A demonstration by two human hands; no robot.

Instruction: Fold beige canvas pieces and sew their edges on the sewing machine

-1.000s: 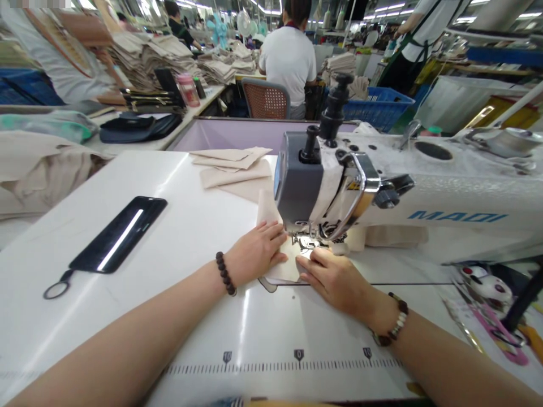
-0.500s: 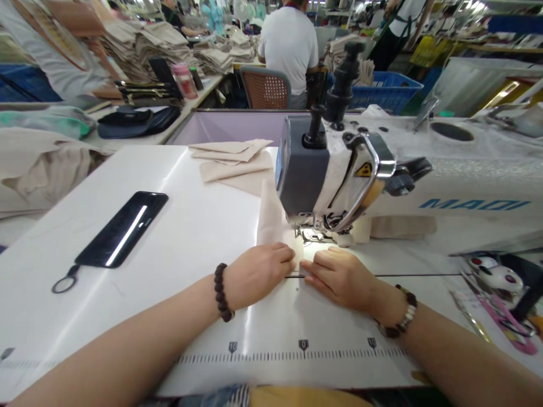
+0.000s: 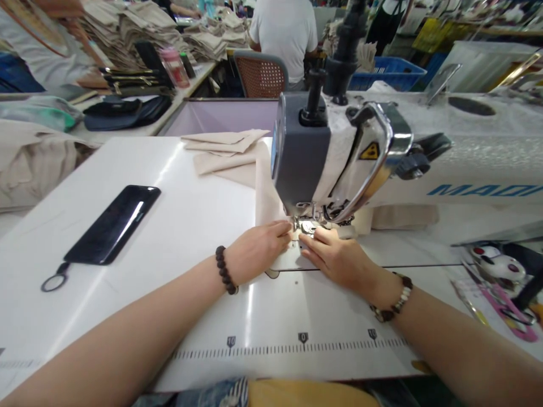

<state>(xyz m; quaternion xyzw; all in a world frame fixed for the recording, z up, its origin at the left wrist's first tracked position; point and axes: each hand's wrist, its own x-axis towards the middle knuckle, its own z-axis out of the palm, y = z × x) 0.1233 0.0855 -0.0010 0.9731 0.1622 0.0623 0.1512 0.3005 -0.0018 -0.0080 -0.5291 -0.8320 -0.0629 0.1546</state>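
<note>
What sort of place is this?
Probably a sewing factory for textile goods: an industrial sewing machine, tall stacks of beige cut fabric, and a co-worker seated at another workstation.

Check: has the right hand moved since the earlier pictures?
Yes. Judged against the presser foot, the right hand has moved forward, away from the person, and now lies closer beside the foot than it did half a second ago.

A garment factory floor: an industrial sewing machine (image 3: 360, 158) before rows of stacked beige fabric pieces (image 3: 127, 37).
</note>
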